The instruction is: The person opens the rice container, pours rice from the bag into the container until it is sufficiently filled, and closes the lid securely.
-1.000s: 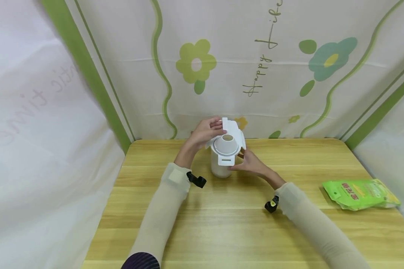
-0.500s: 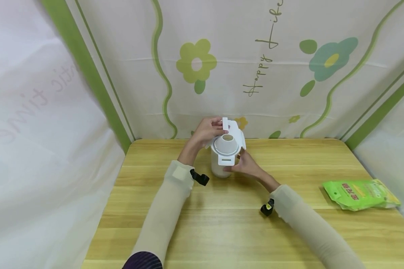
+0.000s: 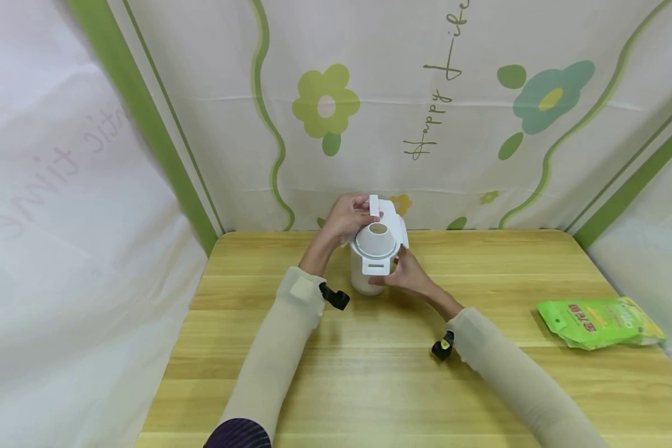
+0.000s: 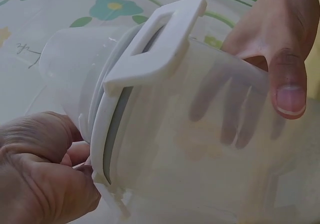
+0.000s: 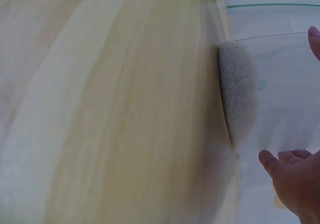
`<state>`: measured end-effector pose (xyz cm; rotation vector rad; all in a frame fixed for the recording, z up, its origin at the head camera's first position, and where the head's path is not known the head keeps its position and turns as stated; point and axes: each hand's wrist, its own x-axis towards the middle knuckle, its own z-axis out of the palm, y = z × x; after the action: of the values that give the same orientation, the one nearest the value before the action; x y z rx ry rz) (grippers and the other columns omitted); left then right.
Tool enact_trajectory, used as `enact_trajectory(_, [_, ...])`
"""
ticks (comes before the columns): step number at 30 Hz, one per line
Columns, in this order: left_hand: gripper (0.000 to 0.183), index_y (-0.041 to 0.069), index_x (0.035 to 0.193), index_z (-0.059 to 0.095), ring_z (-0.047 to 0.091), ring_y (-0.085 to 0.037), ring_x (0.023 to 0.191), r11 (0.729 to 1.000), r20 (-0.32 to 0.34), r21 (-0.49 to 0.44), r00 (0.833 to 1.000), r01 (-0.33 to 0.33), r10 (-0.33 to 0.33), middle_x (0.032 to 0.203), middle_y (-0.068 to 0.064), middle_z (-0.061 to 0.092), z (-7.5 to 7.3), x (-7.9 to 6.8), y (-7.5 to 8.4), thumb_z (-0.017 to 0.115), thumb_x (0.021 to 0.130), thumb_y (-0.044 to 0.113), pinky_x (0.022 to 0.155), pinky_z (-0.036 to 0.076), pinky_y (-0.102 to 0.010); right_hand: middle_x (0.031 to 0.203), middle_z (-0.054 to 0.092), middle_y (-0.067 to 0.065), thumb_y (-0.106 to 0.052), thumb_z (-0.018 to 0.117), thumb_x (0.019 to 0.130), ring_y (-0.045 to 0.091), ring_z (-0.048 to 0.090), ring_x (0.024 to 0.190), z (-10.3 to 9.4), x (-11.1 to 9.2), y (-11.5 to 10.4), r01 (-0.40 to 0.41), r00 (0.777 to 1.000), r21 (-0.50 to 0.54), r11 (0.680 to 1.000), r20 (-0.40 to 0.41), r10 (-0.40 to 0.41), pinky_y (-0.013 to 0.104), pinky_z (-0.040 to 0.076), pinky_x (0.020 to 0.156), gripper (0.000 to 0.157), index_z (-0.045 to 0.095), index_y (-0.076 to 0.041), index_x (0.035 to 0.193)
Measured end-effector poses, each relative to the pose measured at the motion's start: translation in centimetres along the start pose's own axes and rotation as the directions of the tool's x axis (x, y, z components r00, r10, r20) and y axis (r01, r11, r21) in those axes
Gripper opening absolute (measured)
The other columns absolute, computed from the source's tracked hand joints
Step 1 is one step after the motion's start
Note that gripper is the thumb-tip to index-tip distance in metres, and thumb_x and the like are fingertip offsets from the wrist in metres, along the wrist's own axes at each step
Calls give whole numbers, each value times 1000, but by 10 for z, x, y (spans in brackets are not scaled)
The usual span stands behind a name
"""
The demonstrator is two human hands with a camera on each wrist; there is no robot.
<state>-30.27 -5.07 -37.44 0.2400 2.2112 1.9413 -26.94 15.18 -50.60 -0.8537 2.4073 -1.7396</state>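
Note:
A translucent plastic canister (image 3: pixel 361 278) stands upright on the table. It has a white lid (image 3: pixel 376 266) with side clip flaps and a cone-shaped top (image 3: pixel 376 242) with a round opening. My left hand (image 3: pixel 343 219) holds the far-left edge of the lid with curled fingers, beside a raised white flap. My right hand (image 3: pixel 413 274) grips the canister body from the right; its fingers show through the wall in the left wrist view, with the thumb (image 4: pixel 288 86) on the near side. Something grey and speckled (image 5: pixel 237 86) shows at the canister's base in the right wrist view.
A green printed packet (image 3: pixel 602 323) lies at the right of the wooden table (image 3: pixel 364 373). Behind the canister hangs a white curtain (image 3: pixel 392 124) with flowers and lettering, close to the table's back edge. More curtain encloses both sides.
My right hand has shifted slightly left around the canister body, and the left forearm has moved slightly to the right. The canister and lid have stayed in place.

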Motion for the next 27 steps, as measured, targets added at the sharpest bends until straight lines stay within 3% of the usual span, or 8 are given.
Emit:
enact_trajectory(9, [61,-2,152,54,71,-29,122,998,-5,63,1000,-16,17,129,-20,71,0,-3,0,76,95,-2,102,57,-32,158,46,5,-9,98,73,29,45,146,1,-1,-2,1,1000,12,1000,6,-1,60,39,119,119,25,-27,165])
enact_trajectory(18, [65,-1,156,48,73,-27,118,999,4,42,1000,-4,4,130,-19,71,-1,-6,1,74,97,-3,103,57,-33,162,42,7,-10,98,74,32,41,150,2,-1,-5,3,1000,18,1000,5,-3,62,36,121,124,18,-28,167])
enact_trajectory(27, [64,-1,157,47,73,-27,119,1000,3,4,1000,-5,5,133,-19,70,-3,-8,3,72,98,-3,105,56,-35,164,37,4,-11,98,75,30,36,152,1,-4,-5,-37,999,24,999,-3,38,65,35,120,130,10,-37,167])
